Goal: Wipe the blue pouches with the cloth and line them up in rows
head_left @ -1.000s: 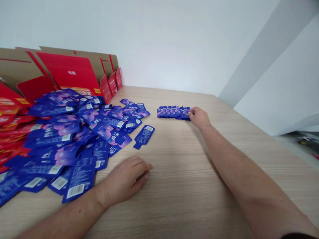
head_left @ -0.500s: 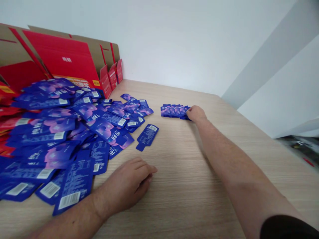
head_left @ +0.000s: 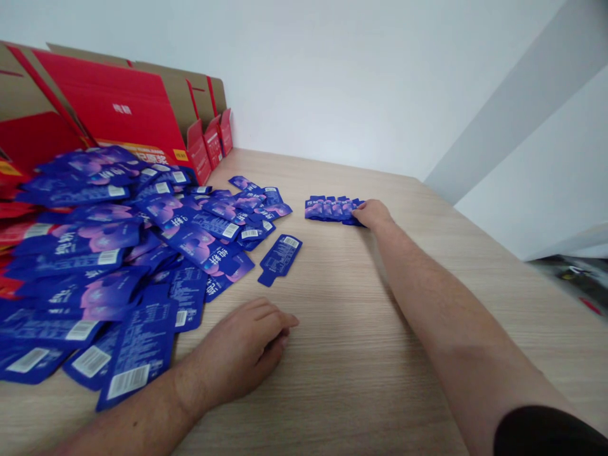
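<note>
**A:** Hands first, then a count?

**B:** Two hands, both out on the table. Left hand (head_left: 240,354) loosely curled, palm down, nothing in it, just beside the edge of the heap. Right hand (head_left: 373,214) at full reach, fingertips (head_left: 360,208) on the end of a tidy row of blue sachets (head_left: 330,208). Real grip or just a touch? No way to tell from here.

**A:** How many in the row?

**B:** Roughly six, overlapping like shingles, so no exact number.

**A:** And around it?

**B:** One lone blue sachet (head_left: 280,259) flat on the wood, between the row and the heap. Then a big heap of blue sachets (head_left: 95,253), way too many to count, with red packets (head_left: 19,231) at the far left, all on a light wood-grain table (head_left: 361,380). Behind that, flattened red-and-brown cartons (head_left: 114,107), at least two, against a white wall (head_left: 332,76).
</note>
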